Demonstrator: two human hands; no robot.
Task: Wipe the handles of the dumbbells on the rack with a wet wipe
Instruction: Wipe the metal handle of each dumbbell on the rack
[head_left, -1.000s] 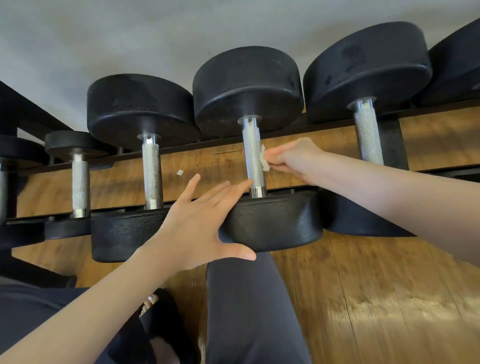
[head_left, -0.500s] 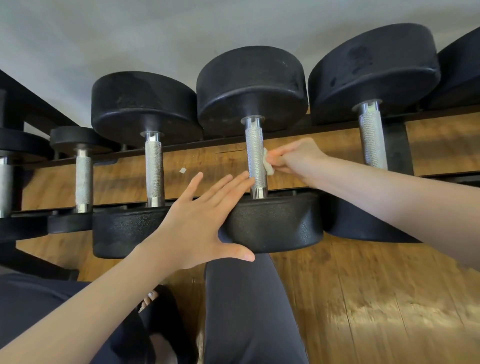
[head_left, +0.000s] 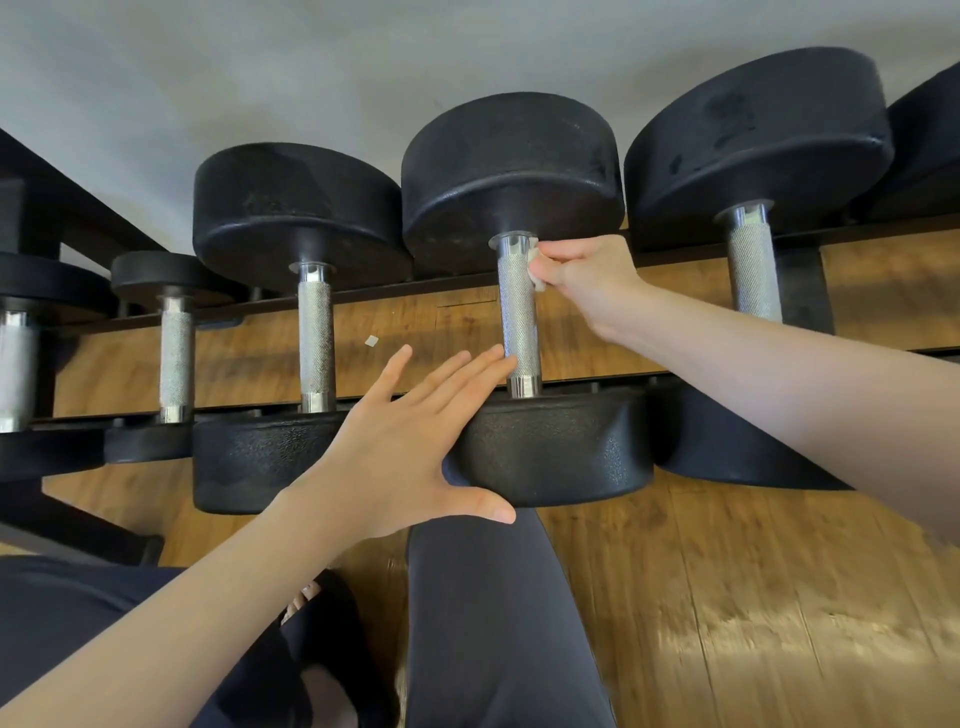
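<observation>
At the far end of the middle dumbbell's handle (head_left: 517, 306), the right hand (head_left: 584, 280) pinches a white wet wipe (head_left: 535, 267) against the metal. The left hand (head_left: 410, 441), fingers straight and spread, rests on the near head (head_left: 561, 452) of this dumbbell on the rack (head_left: 363, 296).

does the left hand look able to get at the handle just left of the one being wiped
Probably yes. The left hand is open, flat on the near weight head, and that handle stands bare beside it with nothing between them.
</observation>
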